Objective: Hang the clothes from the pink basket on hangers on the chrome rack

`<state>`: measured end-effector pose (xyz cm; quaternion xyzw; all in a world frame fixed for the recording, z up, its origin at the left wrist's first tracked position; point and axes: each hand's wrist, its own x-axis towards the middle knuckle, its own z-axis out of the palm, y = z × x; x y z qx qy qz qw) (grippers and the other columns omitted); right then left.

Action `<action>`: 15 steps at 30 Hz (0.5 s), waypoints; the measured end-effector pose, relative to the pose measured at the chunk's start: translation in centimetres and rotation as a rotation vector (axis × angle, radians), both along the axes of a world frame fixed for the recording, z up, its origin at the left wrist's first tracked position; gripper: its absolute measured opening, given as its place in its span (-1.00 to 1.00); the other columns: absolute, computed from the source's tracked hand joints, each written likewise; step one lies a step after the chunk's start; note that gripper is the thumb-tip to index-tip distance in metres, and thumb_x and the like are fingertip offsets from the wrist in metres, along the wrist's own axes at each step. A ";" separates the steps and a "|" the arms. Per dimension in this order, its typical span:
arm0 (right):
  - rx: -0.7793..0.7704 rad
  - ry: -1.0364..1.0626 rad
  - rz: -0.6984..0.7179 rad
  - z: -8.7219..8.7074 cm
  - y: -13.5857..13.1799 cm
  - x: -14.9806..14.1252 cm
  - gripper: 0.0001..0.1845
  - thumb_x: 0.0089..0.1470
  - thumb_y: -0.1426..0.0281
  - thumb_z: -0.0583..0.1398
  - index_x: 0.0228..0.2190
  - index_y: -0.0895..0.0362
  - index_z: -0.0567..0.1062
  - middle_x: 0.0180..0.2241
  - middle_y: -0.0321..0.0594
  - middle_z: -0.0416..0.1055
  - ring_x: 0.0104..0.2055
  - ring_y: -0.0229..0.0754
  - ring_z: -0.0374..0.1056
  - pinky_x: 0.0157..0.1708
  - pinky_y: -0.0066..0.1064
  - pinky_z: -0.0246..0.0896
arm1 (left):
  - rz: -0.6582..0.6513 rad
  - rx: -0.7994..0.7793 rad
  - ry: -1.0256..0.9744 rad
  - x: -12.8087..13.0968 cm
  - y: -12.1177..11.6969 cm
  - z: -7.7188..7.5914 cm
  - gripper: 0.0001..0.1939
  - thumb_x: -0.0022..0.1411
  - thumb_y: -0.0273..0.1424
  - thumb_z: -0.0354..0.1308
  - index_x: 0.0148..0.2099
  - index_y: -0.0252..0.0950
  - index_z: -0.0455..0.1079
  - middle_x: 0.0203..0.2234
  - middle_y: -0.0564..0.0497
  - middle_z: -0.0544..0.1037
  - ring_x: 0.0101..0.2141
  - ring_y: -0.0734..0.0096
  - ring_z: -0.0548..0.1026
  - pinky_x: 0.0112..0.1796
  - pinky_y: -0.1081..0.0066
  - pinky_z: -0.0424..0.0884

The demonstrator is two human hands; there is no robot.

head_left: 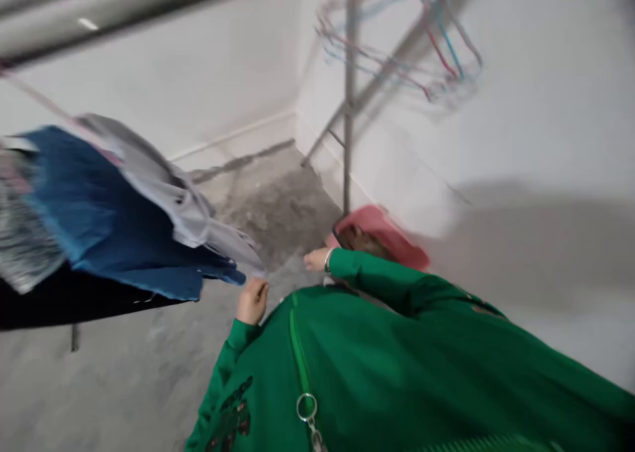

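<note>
White garment [193, 219] hangs by the curled left hand [252, 302]; right hand [316, 259] apart, grips unclear.

Grey floor [143, 379], rough and blotchy, darker patch [282, 204] near wall [536, 121]. Pink basin [399, 240] on it, beside wall, brown contents [364, 241] blurred. Metal pole [348, 154] reaches down just behind basin, foot hidden from view.

At least three garments [119, 207]; one pink basin [384, 227]; one bracelet [327, 260]; several hangers [450, 44].

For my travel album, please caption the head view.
Left hand beside hanging clothes, right hand near a pink basin, colourful hangers beyond.
</note>
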<state>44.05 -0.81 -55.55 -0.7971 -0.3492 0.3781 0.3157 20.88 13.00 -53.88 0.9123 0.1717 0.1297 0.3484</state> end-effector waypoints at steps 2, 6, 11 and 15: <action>-0.112 0.084 -0.183 -3.4 -6.2 2.1 -0.74 0.19 0.25 0.18 -0.25 0.23 0.47 -0.28 -0.19 0.46 -0.27 -0.26 0.39 -0.19 -0.31 0.35 | -0.081 -0.050 0.076 1.9 -0.7 -0.5 -0.74 0.30 -0.30 -0.06 -0.33 -0.26 0.40 -0.42 -0.07 0.50 -0.35 0.34 0.48 -0.26 0.36 0.43; -0.288 0.192 -0.449 -8.9 -16.3 6.1 -0.67 0.21 0.24 0.16 -0.07 0.20 0.43 -0.10 -0.14 0.41 -0.13 -0.20 0.39 -0.13 -0.26 0.39 | -0.234 -0.087 0.207 6.6 -3.8 -1.4 -0.76 0.29 -0.30 -0.03 -0.33 -0.25 0.40 -0.43 -0.04 0.50 -0.39 0.37 0.47 -0.32 0.41 0.42; -0.557 0.194 -0.527 -16.5 -22.1 10.8 -0.67 0.22 0.26 0.15 -0.04 0.18 0.42 -0.03 -0.11 0.38 -0.06 -0.18 0.37 -0.06 -0.20 0.37 | -0.418 -0.204 0.348 12.1 -9.9 -3.8 -0.75 0.32 -0.33 -0.07 -0.31 -0.26 0.39 -0.40 -0.06 0.52 -0.33 0.36 0.49 -0.27 0.39 0.44; -0.686 0.169 -0.432 -24.3 -22.9 13.7 -0.64 0.22 0.26 0.15 0.00 0.17 0.40 0.03 -0.09 0.35 0.01 -0.13 0.34 0.00 -0.14 0.32 | -0.460 -0.289 0.450 13.3 -13.4 -7.3 -0.74 0.34 -0.32 -0.08 -0.26 -0.26 0.41 -0.34 -0.09 0.53 -0.28 0.33 0.51 -0.21 0.35 0.46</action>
